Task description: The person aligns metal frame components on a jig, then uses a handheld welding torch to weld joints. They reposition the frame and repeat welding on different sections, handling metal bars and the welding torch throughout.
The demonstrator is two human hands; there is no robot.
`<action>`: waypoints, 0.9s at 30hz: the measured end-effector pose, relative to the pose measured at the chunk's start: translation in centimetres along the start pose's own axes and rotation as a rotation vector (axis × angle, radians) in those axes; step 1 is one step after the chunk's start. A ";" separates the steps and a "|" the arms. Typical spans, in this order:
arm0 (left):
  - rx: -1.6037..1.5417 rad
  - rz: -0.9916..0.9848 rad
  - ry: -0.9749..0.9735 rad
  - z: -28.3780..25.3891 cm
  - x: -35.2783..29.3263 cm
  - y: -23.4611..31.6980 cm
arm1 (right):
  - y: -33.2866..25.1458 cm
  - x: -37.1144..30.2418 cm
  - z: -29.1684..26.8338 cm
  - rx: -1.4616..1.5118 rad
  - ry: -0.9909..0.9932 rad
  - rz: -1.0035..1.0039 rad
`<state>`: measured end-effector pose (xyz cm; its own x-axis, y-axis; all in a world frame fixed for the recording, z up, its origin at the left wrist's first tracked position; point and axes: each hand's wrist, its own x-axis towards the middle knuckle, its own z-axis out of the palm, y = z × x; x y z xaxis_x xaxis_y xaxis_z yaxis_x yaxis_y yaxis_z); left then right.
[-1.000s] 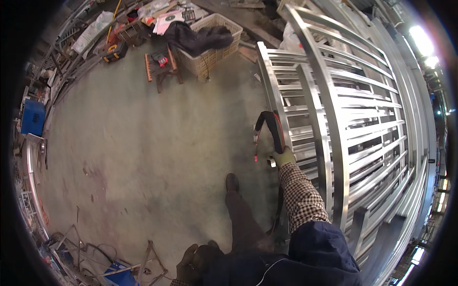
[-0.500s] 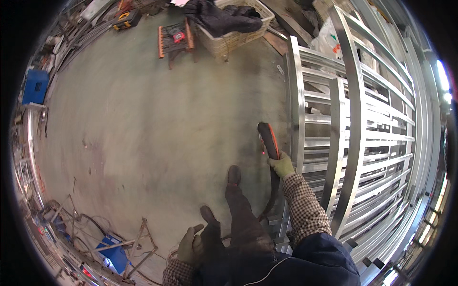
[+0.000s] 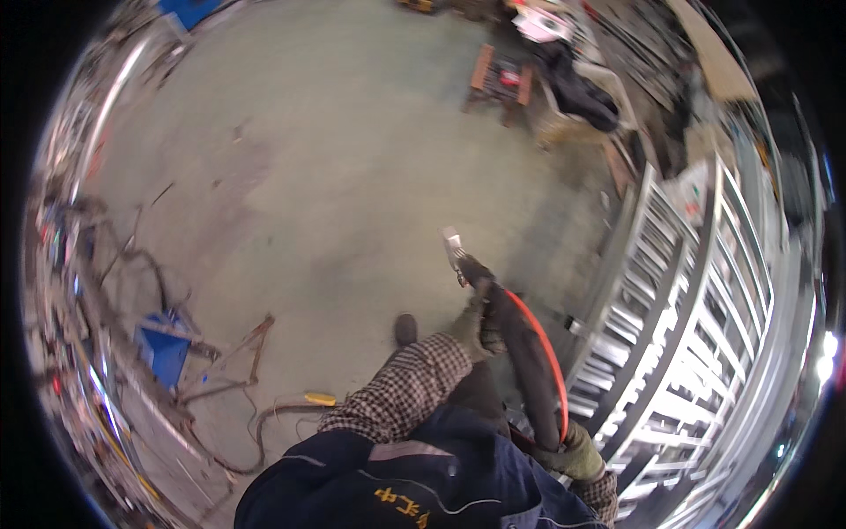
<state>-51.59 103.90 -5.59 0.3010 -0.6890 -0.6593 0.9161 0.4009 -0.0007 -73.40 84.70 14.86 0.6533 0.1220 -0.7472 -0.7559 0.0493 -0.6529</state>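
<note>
Black-sleeved hose [image 3: 527, 361] with a metal tip [image 3: 453, 245] lies across both gloved hands. The left hand [image 3: 476, 328] is wrapped around it just behind the tip, which points up and away to that hand's left. The right hand [image 3: 577, 454], blurred, is closed about its lower stretch, and an orange-red line [image 3: 548, 353] runs along the sleeve between them. Just left of the left hand, a dark shoe [image 3: 405, 329] stands on the floor. Further left and lower are a yellow piece [image 3: 319, 399] and a blue box [image 3: 165, 348]. Right of both hands rise silvery metal barred frames [image 3: 705, 291]. Well beyond the left hand stand an orange-edged stool [image 3: 481, 69] and a pale crate [image 3: 627, 101] draped with dark cloth [image 3: 573, 88].
</note>
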 end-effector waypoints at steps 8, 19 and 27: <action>0.362 0.507 -0.193 -0.7 -10.1 -2.2 | -1.9 9.1 -2.9 -0.418 0.027 -0.224; 1.278 1.005 0.168 0.9 -18.9 -2.3 | -26.6 20.7 28.6 -0.810 -0.602 -0.762; 1.215 0.960 0.445 -5.2 -28.3 9.9 | -29.3 20.2 49.0 -0.860 -0.897 -0.725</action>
<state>-52.46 130.49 9.16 0.9606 -0.1700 -0.2201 0.1667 -0.2814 0.9450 -40.13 134.24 25.03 0.3844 0.9171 -0.1061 0.1969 -0.1937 -0.9611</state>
